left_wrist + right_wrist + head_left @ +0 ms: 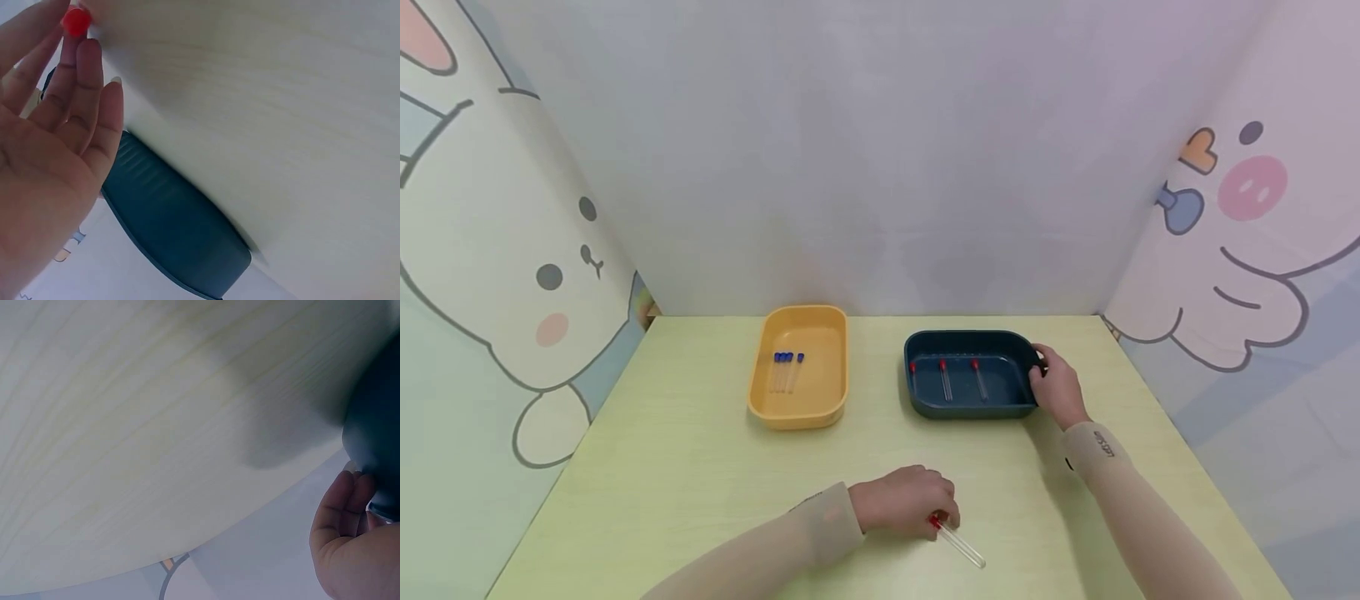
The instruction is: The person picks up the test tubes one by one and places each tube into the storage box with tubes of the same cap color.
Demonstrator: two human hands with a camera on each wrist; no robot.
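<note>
Near the front of the table, my left hand (910,502) pinches a clear test tube (964,547) by its red cap (76,22). The glass points away to the lower right in the head view. My right hand (1060,387) grips the right end of a dark teal tray (970,412), fingers over the rim and thumb at the near side. Inside that tray lie three red-capped test tubes (946,383), spaced apart, caps toward the back. In the right wrist view the fingers (337,500) curl at the tray's edge.
To the left stands a yellow tray (805,421) holding several blue-capped test tubes (790,377) close together. Both trays sit toward the back of the pale table (700,467). A light curtain (880,167) hangs behind, with cartoon-printed sheets at both sides.
</note>
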